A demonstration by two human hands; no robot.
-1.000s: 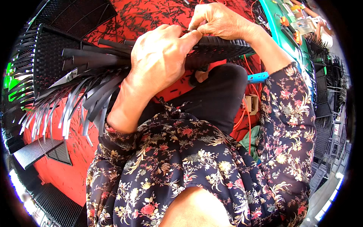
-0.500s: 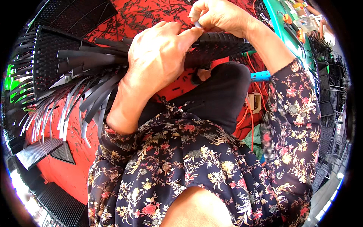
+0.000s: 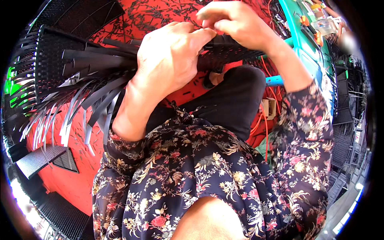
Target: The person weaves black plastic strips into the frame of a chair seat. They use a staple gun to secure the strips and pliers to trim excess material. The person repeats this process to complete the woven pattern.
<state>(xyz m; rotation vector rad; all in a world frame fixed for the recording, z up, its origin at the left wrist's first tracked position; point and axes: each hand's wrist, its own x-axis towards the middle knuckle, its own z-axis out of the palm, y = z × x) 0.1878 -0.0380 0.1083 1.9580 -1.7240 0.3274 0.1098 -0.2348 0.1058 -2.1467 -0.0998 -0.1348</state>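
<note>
The left hand [image 3: 172, 60] wraps over the black woven panel [image 3: 52, 64], which lies across the lap above the red floor [image 3: 72, 176], its grip clenched on the edge so the work stays steady and close to the eyes. The right hand [image 3: 236, 24] pinches something small at that same edge, fingertips meeting the left thumb; what it holds is too hidden to tell. Loose black strips [image 3: 80, 116] hang free off the panel's left side, unwoven ends left dangling clear of the hands.

We see our right hand [image 3: 236, 26] has drifted toward eleven o'clock, its fingertips now pinching closer above our left hand [image 3: 172, 60] on the black woven panel [image 3: 228, 54].
</note>
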